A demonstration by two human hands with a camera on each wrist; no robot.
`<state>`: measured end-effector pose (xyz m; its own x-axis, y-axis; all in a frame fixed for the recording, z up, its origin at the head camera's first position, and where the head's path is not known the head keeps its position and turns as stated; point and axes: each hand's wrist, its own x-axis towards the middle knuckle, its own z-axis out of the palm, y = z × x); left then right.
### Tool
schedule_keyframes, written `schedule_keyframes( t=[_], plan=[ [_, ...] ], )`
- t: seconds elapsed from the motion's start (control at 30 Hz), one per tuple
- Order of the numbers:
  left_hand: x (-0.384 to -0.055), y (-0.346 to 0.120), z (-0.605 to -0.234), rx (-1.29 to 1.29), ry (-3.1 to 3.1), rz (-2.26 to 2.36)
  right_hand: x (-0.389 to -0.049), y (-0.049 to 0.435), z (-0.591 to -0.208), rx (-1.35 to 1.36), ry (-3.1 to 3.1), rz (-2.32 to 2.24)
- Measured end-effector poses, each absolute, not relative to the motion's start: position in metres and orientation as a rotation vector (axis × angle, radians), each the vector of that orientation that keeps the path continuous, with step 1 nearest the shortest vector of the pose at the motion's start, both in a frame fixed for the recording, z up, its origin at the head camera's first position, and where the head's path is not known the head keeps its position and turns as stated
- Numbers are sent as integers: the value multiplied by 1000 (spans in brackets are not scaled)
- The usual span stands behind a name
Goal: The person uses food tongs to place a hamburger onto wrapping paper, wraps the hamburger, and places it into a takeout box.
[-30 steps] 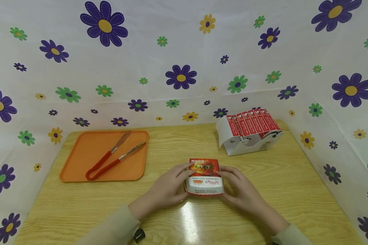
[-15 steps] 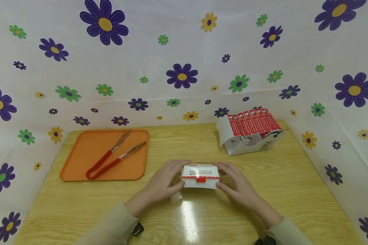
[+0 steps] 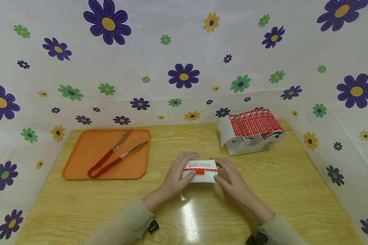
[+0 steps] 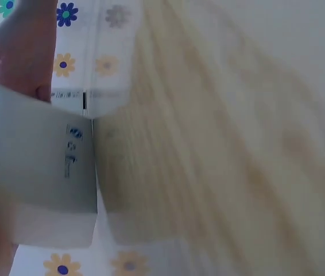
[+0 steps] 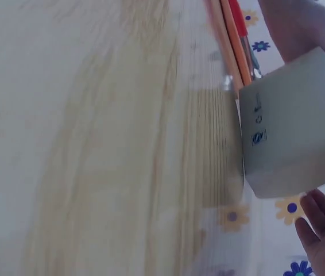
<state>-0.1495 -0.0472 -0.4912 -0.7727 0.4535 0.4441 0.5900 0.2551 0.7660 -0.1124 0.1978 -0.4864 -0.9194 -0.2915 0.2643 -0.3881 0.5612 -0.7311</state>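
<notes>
A small burger box (image 3: 203,164), white with a red scalloped edge and a red tab, is off the wooden table between the two hands. Its front faces the head camera, and its plain white underside (image 4: 36,155) fills part of the left wrist view. The left hand (image 3: 178,175) grips the box's left side, thumb across the front by the red tab. On the right side, the right hand (image 3: 235,182) holds the box, fingers behind and thumb at the lower front corner. Its fingers (image 5: 317,215) appear below the box in the right wrist view. The box looks closed.
An orange tray (image 3: 79,149) lies at the back left of the table (image 3: 294,194), with red-handled metal tongs (image 3: 102,162) on it. At the back right stands a white holder (image 3: 240,148) with several red-and-white packages (image 3: 254,122). Flower-printed cloth (image 3: 153,61) encloses the table.
The box has tipped up, so its burger picture has gone from view and its tabbed front shows. The left thumb has moved onto the front. Both hands have shifted slightly away from the camera.
</notes>
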Motion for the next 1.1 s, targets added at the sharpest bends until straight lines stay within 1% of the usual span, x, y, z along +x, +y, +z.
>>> schedule_keyframes(
  t=[0.13,0.23,0.37,0.5,0.57,0.77,1.1],
  plan=[
    [-149,-38,-496,-817,-2376,-1597,-114,187,-488,559,-2590,1462],
    [-150,-37,-500,-753,-2370,-1621,-116,177,-489,550,-2494,1627],
    [-151,-36,-501,-756,-2352,-1620,-120,164,-489,552,-2338,1870],
    [-151,-36,-501,-738,-2341,-1632,-122,156,-489,519,-2295,1924],
    [-150,-36,-501,-721,-2338,-1647,-123,155,-490,508,-2299,1935],
    [-146,-35,-499,-727,-2314,-1671,-122,161,-489,551,-2236,2156],
    [-145,-35,-498,-693,-2330,-1675,-122,164,-494,616,-2279,2146]
  ],
)
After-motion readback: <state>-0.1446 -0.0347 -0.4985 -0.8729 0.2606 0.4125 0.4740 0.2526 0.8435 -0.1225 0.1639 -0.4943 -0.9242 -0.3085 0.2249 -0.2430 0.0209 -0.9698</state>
